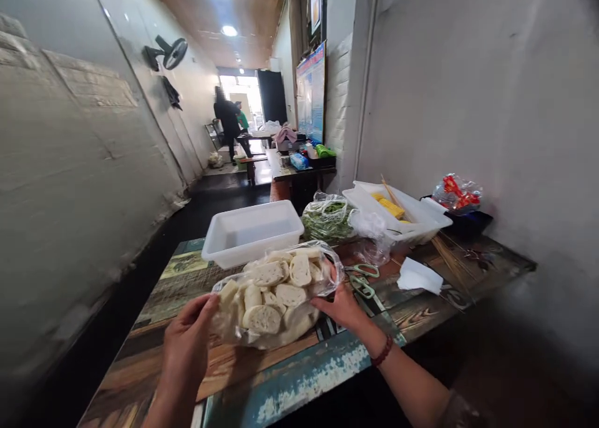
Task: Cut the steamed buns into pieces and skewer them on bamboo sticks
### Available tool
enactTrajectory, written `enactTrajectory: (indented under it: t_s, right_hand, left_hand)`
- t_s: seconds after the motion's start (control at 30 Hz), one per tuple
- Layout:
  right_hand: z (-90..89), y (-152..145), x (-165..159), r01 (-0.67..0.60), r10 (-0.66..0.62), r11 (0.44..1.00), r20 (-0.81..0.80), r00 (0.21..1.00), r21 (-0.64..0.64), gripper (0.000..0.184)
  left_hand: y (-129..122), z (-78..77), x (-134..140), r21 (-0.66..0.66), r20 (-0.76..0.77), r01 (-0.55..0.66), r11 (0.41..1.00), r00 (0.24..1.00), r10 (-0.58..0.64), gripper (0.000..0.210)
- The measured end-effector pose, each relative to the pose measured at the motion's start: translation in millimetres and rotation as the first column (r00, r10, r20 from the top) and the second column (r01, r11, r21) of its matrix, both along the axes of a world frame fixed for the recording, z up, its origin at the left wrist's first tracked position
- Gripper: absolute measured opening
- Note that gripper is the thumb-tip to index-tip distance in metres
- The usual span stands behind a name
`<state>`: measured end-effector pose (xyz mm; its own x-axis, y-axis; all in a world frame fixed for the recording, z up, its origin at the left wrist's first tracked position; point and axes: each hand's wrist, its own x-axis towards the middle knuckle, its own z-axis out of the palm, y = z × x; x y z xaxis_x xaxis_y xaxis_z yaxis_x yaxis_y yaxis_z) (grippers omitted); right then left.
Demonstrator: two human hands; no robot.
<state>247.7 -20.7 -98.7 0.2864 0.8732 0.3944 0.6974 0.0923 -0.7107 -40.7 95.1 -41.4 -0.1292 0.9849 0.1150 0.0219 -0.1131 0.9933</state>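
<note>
A clear plastic bag [306, 322] full of pale, round-cut slices [269, 272] rests on the table in front of me, its mouth spread wide. They look like bread or steamed-bun pieces; I cannot tell which. My left hand [189, 328] grips the bag's left edge between thumb and fingers. On the other side, my right hand [340, 303] holds the right edge, its fingers partly hidden by the plastic. Just behind the bag stands a white plastic tub [253, 228] with nothing in it. Green-handled scissors [364, 279] lie right of my right hand.
Behind are a bag of leafy greens [327, 219] and a white bin [416, 219] with yellow packs and sticks. Thin skewers [452, 262] and a white tissue [420, 276] lie at right on the wood-patterned table [154, 353]. Two people [228, 122] are far off near the doorway.
</note>
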Motion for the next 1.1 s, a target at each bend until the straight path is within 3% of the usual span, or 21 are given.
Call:
enactTrajectory:
  t_s: [0.2, 0.33, 0.43, 0.53, 0.63, 0.7, 0.77, 0.83, 0.97, 1.1]
  right_hand:
    - [-7.2, -6.3, -1.1, -0.05, 0.062, 0.997, -0.26, 0.964, 0.052, 0.083]
    - [-11.4, -9.4, 0.2, -0.049, 0.065, 0.997, -0.325, 0.943, 0.058, 0.082]
    - [-12.9, -14.0, 2.4, -0.015, 0.029, 0.999, -0.348, 0.937, 0.045, 0.084]
    - [-1.0, -22.6, 5.5, 0.099, -0.05, 0.989, -0.372, 0.927, 0.114, 0.08]
    - [30.5, -30.3, 0.0, 0.208, -0.129, 0.907, -0.227, 0.965, 0.366, 0.067]
    - [55.9, -28.4, -14.0, 0.071, -0.068, 0.871, -0.023, 0.997, 0.486, 0.061]
    - [76.5, -18.1, -35.6, -0.184, 0.092, 0.872, 0.217, 0.972, 0.454, 0.056]
    - [87.9, -1.7, -59.8, -0.364, 0.237, 0.878, 0.377, 0.895, 0.312, 0.059]
    - [87.3, 28.8, -91.1, -0.425, 0.321, 0.9, 0.508, 0.8, 0.101, 0.06]
    - [80.2, 41.1, -93.4, -0.455, 0.328, 0.886, 0.568, 0.755, 0.093, 0.039]
  left_hand:
    - [-17.6, 28.7, 32.3, 0.036, 0.114, 0.071, 0.997, 0.991, -0.075, 0.036]
    - [-25.1, 43.9, 57.0, 0.136, -0.007, 0.13, 0.982, 0.992, -0.13, 0.028]
    - [-28.3, 48.0, 62.0, 0.11, -0.034, 0.196, 0.974, 0.98, -0.194, 0.026]
    - [-29.8, 43.5, 54.3, 0.041, -0.069, 0.243, 0.969, 0.968, -0.24, 0.027]
    - [-32.8, 37.1, 45.0, 0.026, -0.048, 0.261, 0.965, 0.965, -0.259, 0.029]
    - [-35.9, 36.6, 42.3, 0.033, 0.0, 0.275, 0.961, 0.961, -0.275, 0.031]
    - [-39.0, 40.8, 41.3, 0.033, 0.076, 0.288, 0.957, 0.954, -0.289, 0.031]
    - [-41.2, 49.7, 38.5, 0.029, 0.18, 0.299, 0.954, 0.937, -0.299, 0.031]
    - [-42.7, 77.3, 23.1, 0.078, 0.343, 0.262, 0.962, 0.899, -0.272, 0.027]
    - [-43.0, 102.3, 16.7, 0.158, 0.383, 0.233, 0.96, 0.881, -0.277, 0.026]
